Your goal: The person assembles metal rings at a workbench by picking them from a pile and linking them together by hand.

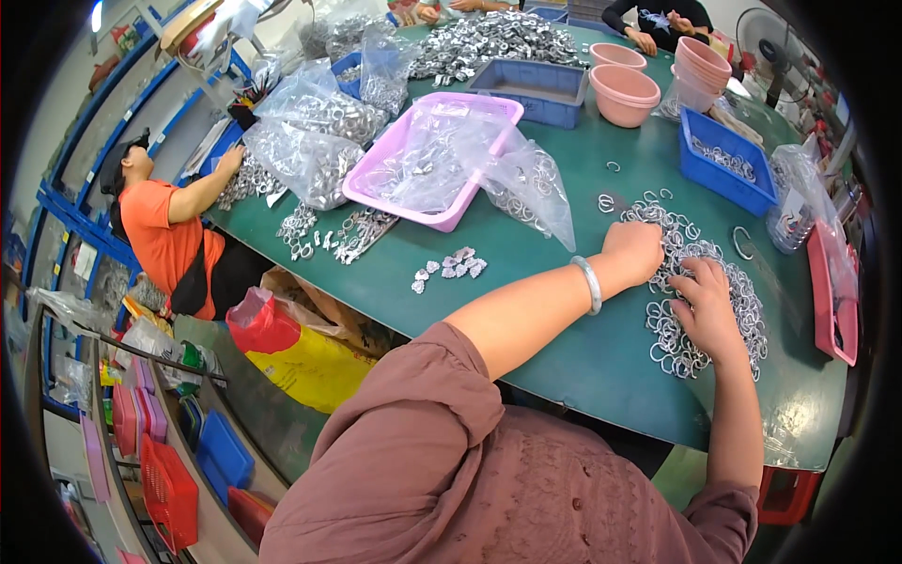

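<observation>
A loose pile of silver metal rings [709,258] covers the right part of the green table, many of them shaped like open hoops. My left hand [631,249], with a bangle [589,285] at its wrist, is curled closed at the pile's left edge. What its fingers hold, if anything, is hidden. Over the middle of the heap lies my right hand [705,305], its fingers apart and touching the rings. A few single rings lie beyond the pile, and one larger ring [742,242] sits to its right.
Past the pile stand a blue bin [725,197] of rings and several pink bowls [627,97]. A pink tray [442,218] under plastic bags is left of centre. Metal parts [449,265] lie before it. A person in orange [164,211] works at the left; others sit across.
</observation>
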Available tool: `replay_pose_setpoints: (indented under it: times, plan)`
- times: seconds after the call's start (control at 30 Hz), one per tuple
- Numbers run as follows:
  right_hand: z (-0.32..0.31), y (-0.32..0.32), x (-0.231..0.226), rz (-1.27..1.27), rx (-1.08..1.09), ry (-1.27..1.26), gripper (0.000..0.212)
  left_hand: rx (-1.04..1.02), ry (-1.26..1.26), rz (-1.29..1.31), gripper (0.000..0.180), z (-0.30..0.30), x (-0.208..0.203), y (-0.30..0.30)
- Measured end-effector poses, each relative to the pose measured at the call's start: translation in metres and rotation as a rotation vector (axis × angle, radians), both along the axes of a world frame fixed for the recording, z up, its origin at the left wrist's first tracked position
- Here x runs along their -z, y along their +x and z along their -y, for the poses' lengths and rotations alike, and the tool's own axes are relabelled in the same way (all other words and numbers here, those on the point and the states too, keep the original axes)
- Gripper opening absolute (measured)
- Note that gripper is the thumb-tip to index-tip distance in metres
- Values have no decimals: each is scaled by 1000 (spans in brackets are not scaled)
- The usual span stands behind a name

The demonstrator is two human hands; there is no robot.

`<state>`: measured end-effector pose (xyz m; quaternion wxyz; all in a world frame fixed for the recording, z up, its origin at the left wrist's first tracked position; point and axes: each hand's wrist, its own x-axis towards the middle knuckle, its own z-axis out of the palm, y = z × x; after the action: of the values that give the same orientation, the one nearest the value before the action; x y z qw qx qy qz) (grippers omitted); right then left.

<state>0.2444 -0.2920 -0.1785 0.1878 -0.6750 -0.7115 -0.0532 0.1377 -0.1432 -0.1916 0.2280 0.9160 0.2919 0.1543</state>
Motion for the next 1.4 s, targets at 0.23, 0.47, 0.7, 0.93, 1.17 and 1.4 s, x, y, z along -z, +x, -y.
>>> replay_pose_setpoints:
  times: [0.23, 0.47, 0.7, 0.93, 1.17, 1.4]
  plan:
    - [0, 1, 0, 16, 41, 19, 28, 221, 601, -5, 16, 0, -1, -8]
    - [-14, 7, 21, -95, 250, 75, 31, 300, 419, -3, 15, 5, -8, -6]
    - [-17, 3, 28, -104, 285, 129, 26, 370, 332, -409, 17, 18, -38, 2]
    - [-12, 6, 27, -135, 201, 246, 21, 524, 86, -613, 35, 5, -49, 15]
    - [-4, 7, 28, -103, 224, 191, 28, 519, -225, -479, 30, -15, -60, 18]
    - [-13, 11, 31, -120, 167, 294, 23, 317, -982, -119, 17, -27, -92, -50]
